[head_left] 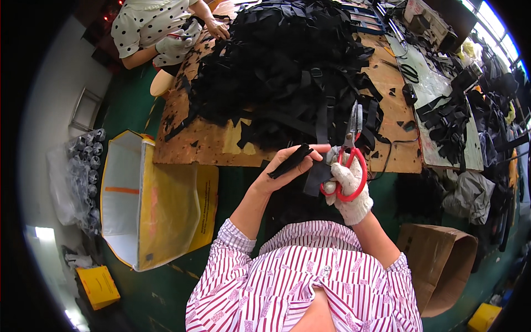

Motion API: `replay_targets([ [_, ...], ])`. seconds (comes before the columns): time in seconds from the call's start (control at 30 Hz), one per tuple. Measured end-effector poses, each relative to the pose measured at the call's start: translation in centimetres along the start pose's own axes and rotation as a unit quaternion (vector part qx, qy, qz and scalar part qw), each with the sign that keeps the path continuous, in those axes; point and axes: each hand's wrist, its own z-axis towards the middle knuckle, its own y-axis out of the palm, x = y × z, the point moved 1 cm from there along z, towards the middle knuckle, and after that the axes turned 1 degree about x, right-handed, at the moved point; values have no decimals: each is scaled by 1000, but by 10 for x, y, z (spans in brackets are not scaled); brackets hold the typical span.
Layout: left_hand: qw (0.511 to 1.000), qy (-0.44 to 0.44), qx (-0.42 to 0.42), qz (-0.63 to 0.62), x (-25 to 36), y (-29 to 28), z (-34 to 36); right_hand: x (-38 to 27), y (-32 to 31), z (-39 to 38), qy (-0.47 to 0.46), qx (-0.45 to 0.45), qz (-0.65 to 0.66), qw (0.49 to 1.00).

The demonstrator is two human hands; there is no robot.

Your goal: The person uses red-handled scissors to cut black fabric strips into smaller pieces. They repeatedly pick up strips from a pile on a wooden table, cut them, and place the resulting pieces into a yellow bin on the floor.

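Observation:
My bare left hand (276, 172) is closed on a folded piece of black webbing (291, 160), which lies across its palm. Its index finger stretches toward my right hand (354, 193), which wears a white knit glove. In that gloved hand is a pair of scissors (363, 172) with red handles, the blades pointing away from me. A flat black strap (317, 177) hangs between the two hands, close to the gloved fingers; whether they pinch it I cannot tell. Just beyond lies a large heap of black straps (276, 61), some with buckles, on the wooden table (210, 149).
Across the table at the far left, another person's hand (217, 27) touches the heap. Black-handled scissors (408, 72) lie at the right. A yellow-sided bin (166, 205) stands left of me, a cardboard box (437, 260) at lower right. More straps (448, 122) cover a side table.

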Motion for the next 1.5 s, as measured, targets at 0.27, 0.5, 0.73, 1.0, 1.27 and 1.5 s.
replay_targets([
  [0.27,994,-17,15,-109,-12,10,-1,8,-11,7,-19,-11,-26,999],
  [0.5,964,-148,207,-79,-23,3,-9,24,-51,-25,20,57,-233,970],
  [0.73,950,-158,259,-72,-32,5,-7,49,-77,-33,-74,38,-406,910],
  [1.0,959,-161,229,-51,-24,14,-6,31,-55,-37,-92,45,-539,836],
  [1.27,964,-176,200,-3,-13,20,-2,40,-56,-37,-114,61,-448,885],
  [1.5,968,-149,200,10,-22,19,-2,53,-60,-34,-90,54,-379,920],
])
